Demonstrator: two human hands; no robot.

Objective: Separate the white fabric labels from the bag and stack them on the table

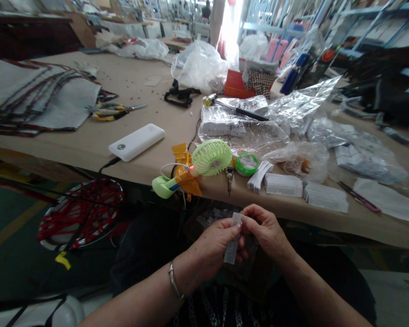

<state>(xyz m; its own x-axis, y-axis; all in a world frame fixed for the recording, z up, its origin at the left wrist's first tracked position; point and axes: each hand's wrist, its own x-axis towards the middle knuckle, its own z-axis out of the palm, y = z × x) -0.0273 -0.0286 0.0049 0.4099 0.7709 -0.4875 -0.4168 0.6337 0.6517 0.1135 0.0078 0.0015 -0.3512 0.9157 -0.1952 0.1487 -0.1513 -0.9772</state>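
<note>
A narrow white printed label [230, 252] is held upright above my lap, just in front of the table edge. My left hand [215, 243] pinches it between thumb and fingers. The fingertips of my right hand [266, 230] are closed on its upper end, touching the left hand. Stacks of similar labels lie along the table's front edge: a fanned stack [259, 176], a flat stack [283, 185] and another stack [326, 197]. A green round tub [247, 164] with something whitish in it stands beside them, and a small soldering-iron-like tool [229, 179] points over the edge.
A green fan [211, 157] is taped to the table edge, left of centre. Further left lie a white power bank [136, 141] and yellow-handled pliers [110, 111]. A hammer [236, 109] rests on plastic-wrapped bundles. Tweezers [359, 196] lie at the right.
</note>
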